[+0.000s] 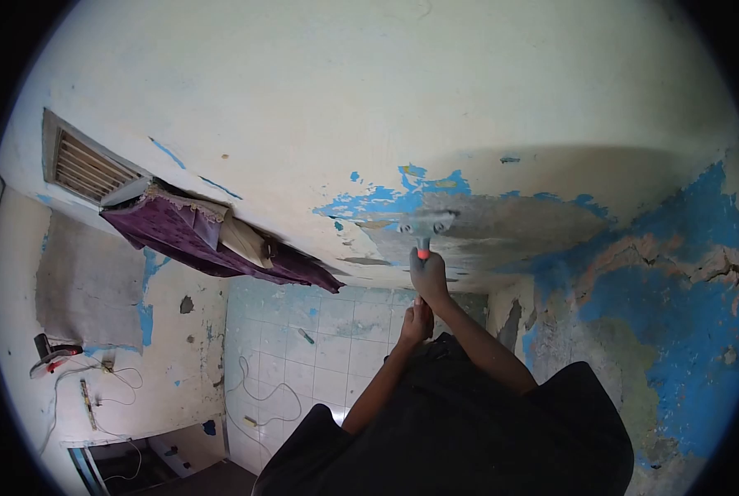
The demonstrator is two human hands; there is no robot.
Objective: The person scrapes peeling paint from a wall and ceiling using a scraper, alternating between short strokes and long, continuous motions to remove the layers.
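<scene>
A wide-bladed scraper (425,223) with an orange-red band on its handle is pressed to or very near the wall (320,99), its blade over a patch of bare grey plaster (502,231). My right hand (429,277) is closed round the handle just below that band. Lower down, my left hand (417,323) is also closed at the handle, whose end is mostly hidden by my fingers. Along the upper border of the grey patch runs flaking blue paint (386,198) with ragged edges.
A purple curtain (171,231) hangs left of my hands, beside a slatted vent (92,161). On the tiled floor (328,355) lies a pale cable (283,388). Peeling blue paint covers the right wall (626,306). A red-and-black tool (53,354) is at the far left.
</scene>
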